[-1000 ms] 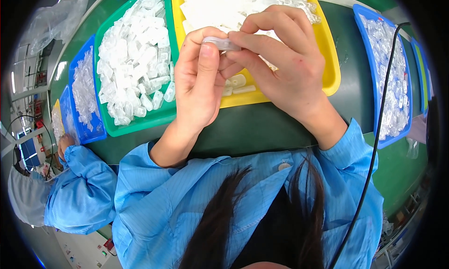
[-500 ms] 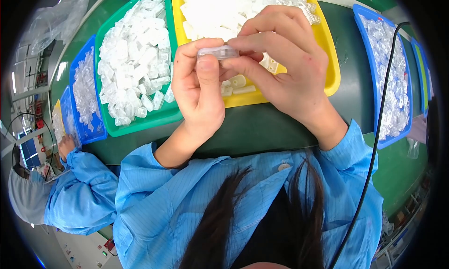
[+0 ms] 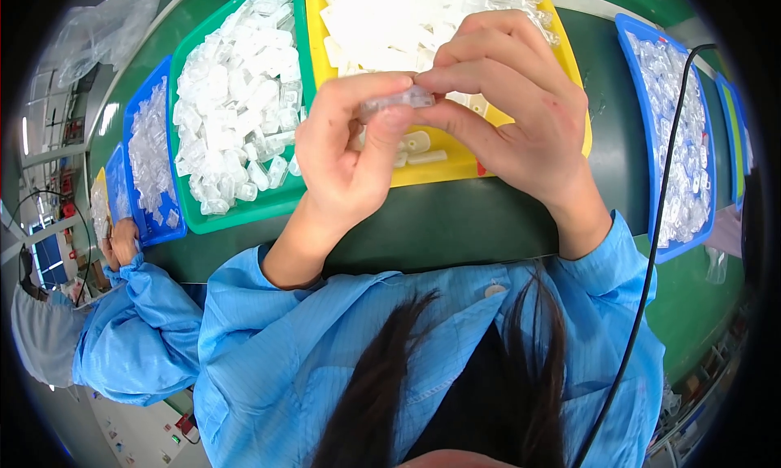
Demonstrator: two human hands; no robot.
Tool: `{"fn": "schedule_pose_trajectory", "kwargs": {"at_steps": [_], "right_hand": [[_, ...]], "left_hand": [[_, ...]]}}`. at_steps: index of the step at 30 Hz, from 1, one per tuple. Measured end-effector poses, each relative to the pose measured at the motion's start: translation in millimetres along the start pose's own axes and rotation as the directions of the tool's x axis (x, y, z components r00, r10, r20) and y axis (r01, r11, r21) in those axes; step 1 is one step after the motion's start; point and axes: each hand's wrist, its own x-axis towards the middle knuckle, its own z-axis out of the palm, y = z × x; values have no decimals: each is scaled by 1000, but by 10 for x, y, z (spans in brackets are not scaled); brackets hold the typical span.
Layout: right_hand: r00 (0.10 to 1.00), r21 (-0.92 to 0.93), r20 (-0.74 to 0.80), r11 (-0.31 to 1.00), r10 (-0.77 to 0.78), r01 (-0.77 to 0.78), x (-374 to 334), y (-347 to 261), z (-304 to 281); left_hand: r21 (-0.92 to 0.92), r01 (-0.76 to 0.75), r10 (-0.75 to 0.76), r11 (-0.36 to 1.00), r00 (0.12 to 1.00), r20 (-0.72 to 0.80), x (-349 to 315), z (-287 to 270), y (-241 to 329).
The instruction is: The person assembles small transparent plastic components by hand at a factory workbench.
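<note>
A small, clear plastic piece point(image 3: 396, 101), long and narrow, is held up over the near part of the yellow tray point(image 3: 455, 169). My left hand point(image 3: 346, 151) is closed on its left end, thumb below and forefinger curled along the top. At the piece's right end, my right hand point(image 3: 521, 114) pinches with thumb and forefinger, its other fingers curled above. The fingertips hide part of the piece. Beneath my hands, the yellow tray holds many white and clear plastic parts, the far ones washed out by glare.
To the left, a green tray point(image 3: 244, 216) is heaped with clear plastic parts, and a blue tray point(image 3: 169, 236) lies beyond it. Another blue tray point(image 3: 706, 239) of clear parts sits at right. A black cable point(image 3: 651, 273) crosses the right side. A co-worker's hand point(image 3: 124, 240) is at far left.
The clear piece and both my hands have shifted slightly right, and the piece is turned a little. My left forefinger now reaches further along its top. The co-worker's hand shows more fully.
</note>
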Motion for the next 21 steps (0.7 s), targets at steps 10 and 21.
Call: {"fn": "schedule_pose_trajectory", "kwargs": {"at_steps": [10,21], "right_hand": [[996,-141,-87,989,30,-42,-49,-36,40],[994,-39,-2,994,107,-107,-27,-72,24]], "left_hand": [[-441,276,-343,854,936,-79,-39,126,32],[-457,268,-297,848,955,8,-44,98,-28]]}}
